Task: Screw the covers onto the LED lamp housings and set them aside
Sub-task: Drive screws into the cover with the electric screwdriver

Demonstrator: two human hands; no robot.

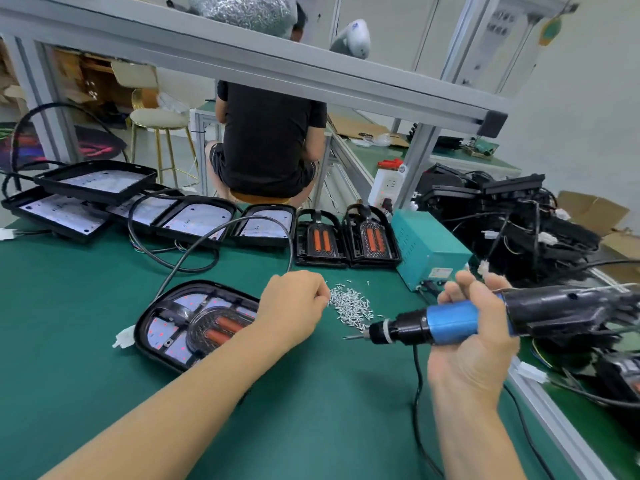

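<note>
One lamp housing (194,323) lies covered but apparently unscrewed on the green mat (311,410); the left hand (294,306) pinches at the screw pile (349,306), the right hand (474,341) grips the electric screwdriver (450,322), open housings (194,223) await.

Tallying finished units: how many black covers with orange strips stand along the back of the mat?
2: one cover left, the other cover beside it, next to the teal box. The black pile to the right may hide more.
</note>
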